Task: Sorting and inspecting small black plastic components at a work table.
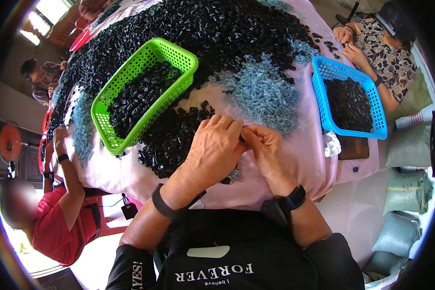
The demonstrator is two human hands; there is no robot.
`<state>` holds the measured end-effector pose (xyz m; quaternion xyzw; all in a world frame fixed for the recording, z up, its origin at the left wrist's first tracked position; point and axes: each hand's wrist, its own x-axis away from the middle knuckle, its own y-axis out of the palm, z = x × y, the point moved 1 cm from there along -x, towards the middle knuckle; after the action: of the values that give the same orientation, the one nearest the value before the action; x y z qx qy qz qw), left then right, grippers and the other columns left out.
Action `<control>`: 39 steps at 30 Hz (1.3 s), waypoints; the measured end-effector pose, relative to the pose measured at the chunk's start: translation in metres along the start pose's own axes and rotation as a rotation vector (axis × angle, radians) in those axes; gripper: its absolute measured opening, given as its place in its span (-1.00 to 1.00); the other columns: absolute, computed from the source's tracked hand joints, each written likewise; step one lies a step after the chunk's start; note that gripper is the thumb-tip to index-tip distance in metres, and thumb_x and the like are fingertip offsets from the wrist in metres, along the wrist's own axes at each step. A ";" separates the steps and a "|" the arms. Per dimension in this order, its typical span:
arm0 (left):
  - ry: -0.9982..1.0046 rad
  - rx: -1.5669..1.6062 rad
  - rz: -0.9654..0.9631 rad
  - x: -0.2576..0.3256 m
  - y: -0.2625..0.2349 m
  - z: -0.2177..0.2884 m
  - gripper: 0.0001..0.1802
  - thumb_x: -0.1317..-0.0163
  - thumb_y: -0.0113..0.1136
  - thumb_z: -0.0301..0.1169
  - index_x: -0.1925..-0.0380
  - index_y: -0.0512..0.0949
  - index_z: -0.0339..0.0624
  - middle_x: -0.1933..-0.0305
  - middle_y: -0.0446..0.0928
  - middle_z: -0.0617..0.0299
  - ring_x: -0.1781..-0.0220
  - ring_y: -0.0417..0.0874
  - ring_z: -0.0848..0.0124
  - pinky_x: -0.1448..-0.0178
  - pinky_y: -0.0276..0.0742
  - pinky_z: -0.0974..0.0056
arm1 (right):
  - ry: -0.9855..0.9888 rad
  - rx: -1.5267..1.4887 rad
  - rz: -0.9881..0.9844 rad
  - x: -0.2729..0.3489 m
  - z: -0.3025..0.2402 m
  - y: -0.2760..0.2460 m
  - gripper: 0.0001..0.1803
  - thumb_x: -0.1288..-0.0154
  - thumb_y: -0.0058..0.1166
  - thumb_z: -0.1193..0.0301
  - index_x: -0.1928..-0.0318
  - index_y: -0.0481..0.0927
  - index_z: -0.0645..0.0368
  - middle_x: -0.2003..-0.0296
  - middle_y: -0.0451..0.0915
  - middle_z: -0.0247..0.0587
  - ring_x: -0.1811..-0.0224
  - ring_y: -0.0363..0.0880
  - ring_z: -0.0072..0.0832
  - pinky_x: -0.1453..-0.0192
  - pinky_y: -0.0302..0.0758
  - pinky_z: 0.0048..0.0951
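Over the near edge of the pink-covered table, my left hand [215, 147] and my right hand [266, 147] meet with fingers closed. A small black plastic part [241, 138] shows between them, pinched by my right thumb and fingers; my left fingertips are against it, partly hidden. Beneath and left of my left hand lies a loose heap of small black plastic parts [166, 140]. Just beyond my right hand spreads a pile of small clear bluish plastic pieces [266, 92]. I wear dark bands on both wrists.
A green basket [191, 65] of black parts stands left, a blue basket [379, 113] of black parts right. A large black heap [246, 29] covers the far table. White crumpled tissue [332, 145] lies near the blue basket. Other people sit around; sacks [406, 191] stand at right.
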<state>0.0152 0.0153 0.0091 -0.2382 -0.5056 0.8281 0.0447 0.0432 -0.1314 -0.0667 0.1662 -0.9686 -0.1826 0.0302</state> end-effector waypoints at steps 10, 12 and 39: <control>-0.023 -0.049 0.009 0.003 0.006 -0.009 -0.61 -0.04 0.40 -0.45 0.11 0.53 -0.30 0.26 0.53 0.05 0.17 0.59 0.04 0.04 0.51 0.04 | 0.025 0.131 -0.005 0.001 -0.002 -0.001 -0.75 -0.56 0.11 0.38 0.15 0.72 0.33 0.40 0.66 -0.40 0.43 0.57 -0.73 0.36 0.55 -0.64; -0.026 -0.062 0.003 0.003 0.008 -0.010 -0.61 -0.04 0.39 -0.46 0.12 0.53 -0.31 0.25 0.53 0.04 0.16 0.59 0.02 0.04 0.52 0.02 | 0.041 0.154 -0.018 0.001 -0.005 0.001 -0.75 -0.55 0.12 0.37 0.16 0.72 0.32 0.41 0.66 -0.39 0.44 0.57 -0.73 0.37 0.53 -0.64; -0.017 0.014 0.082 0.002 0.008 -0.008 -0.75 0.03 0.40 -0.41 0.39 0.53 -0.24 0.42 0.53 0.11 0.33 0.62 0.09 0.25 0.59 0.07 | 0.089 0.068 -0.109 0.003 -0.007 -0.005 -0.60 -0.62 -0.01 0.24 0.27 0.70 0.28 0.48 0.64 -0.39 0.47 0.54 -0.71 0.36 0.49 -0.61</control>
<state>0.0181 0.0184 -0.0015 -0.2515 -0.4899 0.8346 0.0082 0.0428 -0.1397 -0.0619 0.2274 -0.9614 -0.1435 0.0577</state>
